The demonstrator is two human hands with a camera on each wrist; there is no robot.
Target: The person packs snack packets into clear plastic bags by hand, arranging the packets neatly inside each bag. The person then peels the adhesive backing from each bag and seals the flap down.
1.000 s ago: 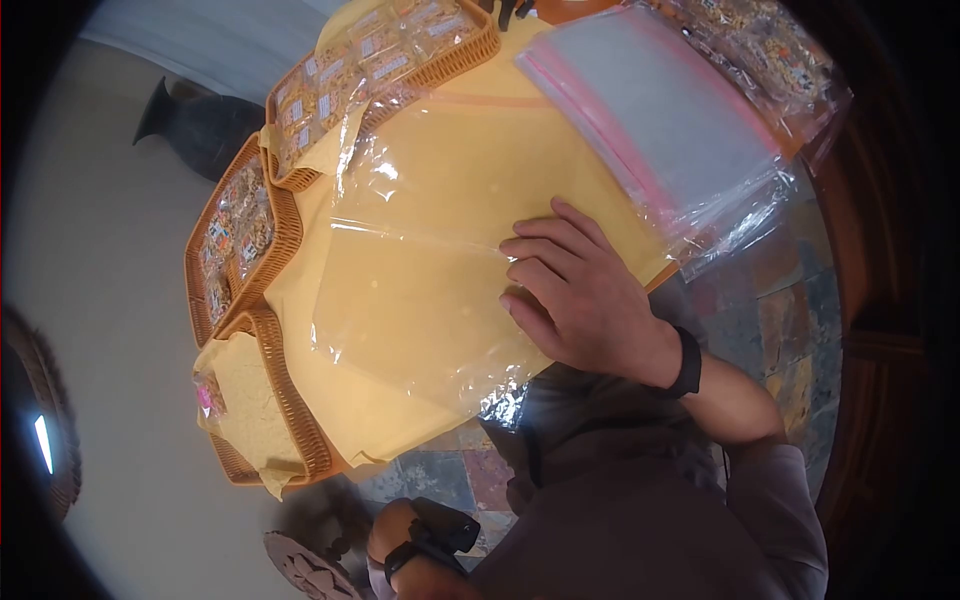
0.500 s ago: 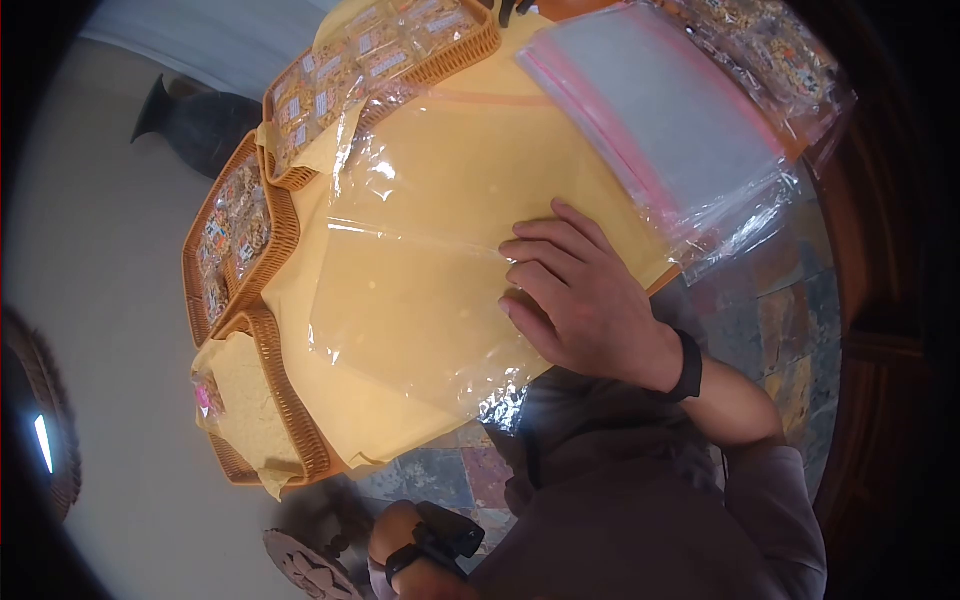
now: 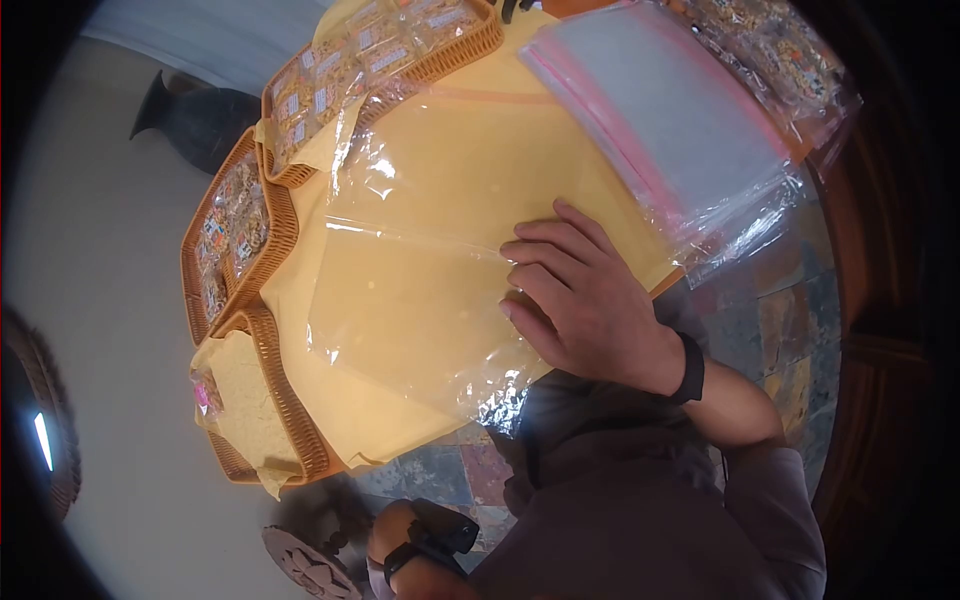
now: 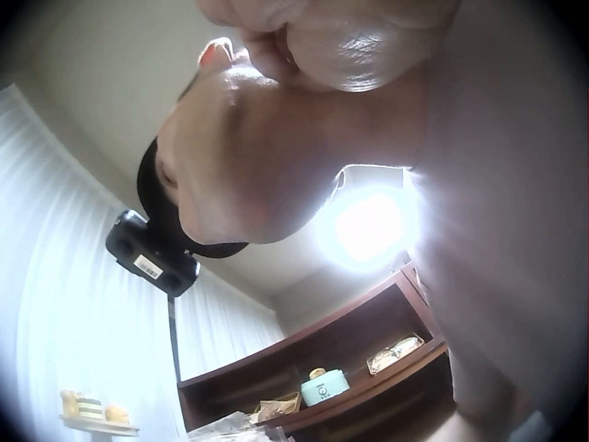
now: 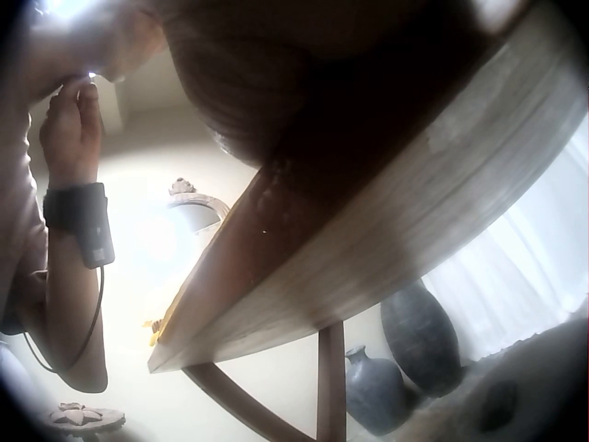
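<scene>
My right hand (image 3: 590, 290) lies at the near right part of a large clear plastic bag (image 3: 420, 310), fingers spread and slightly bent, fingertips on the film. The bag is spread flat over the yellow cloth (image 3: 370, 425), its crinkled lower edge hanging past the table's near edge. My left hand (image 5: 72, 133) is raised close to the chin and neck, away from the table. Nothing shows in it, and I cannot tell how far its fingers are curled. In the head view only the left wrist and its black device show low on the left.
A stack of clear bags with pink strips (image 3: 670, 120) lies at the right, with packed snacks (image 3: 775, 55) beyond. Wicker baskets (image 3: 275, 375) line the left edge; two hold snack packets (image 3: 235, 225), the nearest a cloth and one small packet (image 3: 206, 393). A dark vase (image 3: 200, 125) stands behind.
</scene>
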